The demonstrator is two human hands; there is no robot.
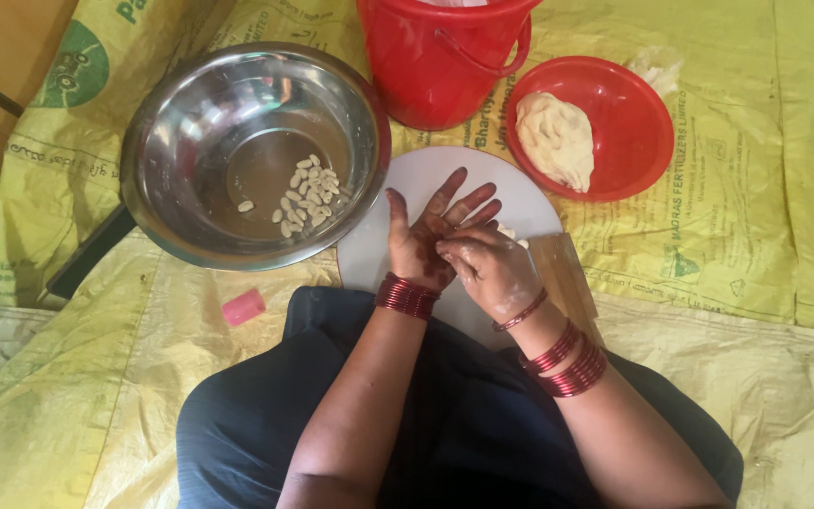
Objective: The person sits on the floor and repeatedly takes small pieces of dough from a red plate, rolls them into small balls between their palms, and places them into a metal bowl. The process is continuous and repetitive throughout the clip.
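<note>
Two hands meet over a round white board (388, 254) in the head view; the left hand (431, 240) lies palm up with its fingers spread and pointing away from the person, toward the red bucket (440, 66); the right hand (492, 269), dusted pale, is laid across the left palm with its fingers curled down onto it; a small bit of dough (509, 233) shows just past the right knuckles, pale cream and soft-looking, and whether it is pinched or only pressed between the hands cannot be told; too little of it shows to give its long axis or which way it points; red bangles ring both wrists. Beside the right wrist a flat wooden piece (565, 273) lies on the board's edge. To the left a steel bowl (181, 141) holds a cluster of small pale oval dough pieces (308, 193), lying at mixed angles; a red bowl (638, 132) to the right holds a lump of dough (555, 139); a small pink block (243, 306) lies on the yellow sacking (737, 236).
</note>
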